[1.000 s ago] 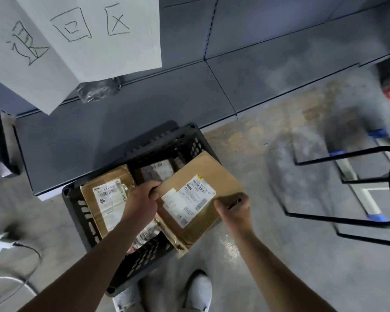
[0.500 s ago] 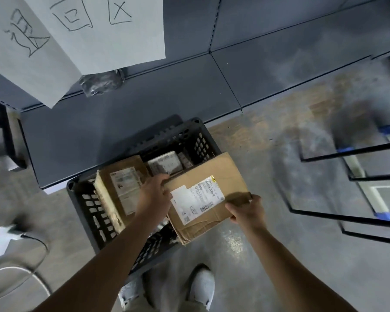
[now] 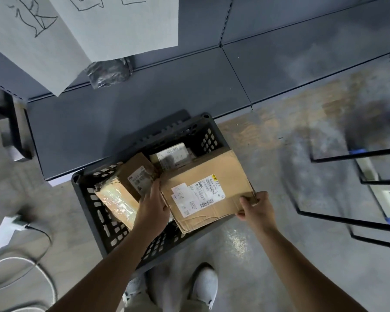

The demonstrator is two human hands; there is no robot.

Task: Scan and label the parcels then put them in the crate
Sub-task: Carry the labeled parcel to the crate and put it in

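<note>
A black slotted crate (image 3: 89,212) stands on the floor before a grey shelf base. A flat cardboard parcel (image 3: 221,176) with white labels lies tilted over the crate's right side. My right hand (image 3: 256,207) pinches its near right corner. My left hand (image 3: 151,208) holds its left edge, fingers hidden under it. Inside the crate a brown parcel (image 3: 133,170) leans upright, a tape-wrapped parcel (image 3: 117,200) lies at the left, and a small labelled box (image 3: 171,155) sits at the back.
The grey shelf base (image 3: 122,113) runs behind the crate, with white paper signs (image 3: 95,25) hanging above. A black wire rack (image 3: 356,188) stands at the right. A white charger and cable (image 3: 7,230) lie on the floor at the left. My shoes (image 3: 203,287) are below.
Both hands have lowered the flat parcel further onto the crate's right side. The brown parcel at the left has tipped more upright, showing the tape-wrapped parcel beside it.
</note>
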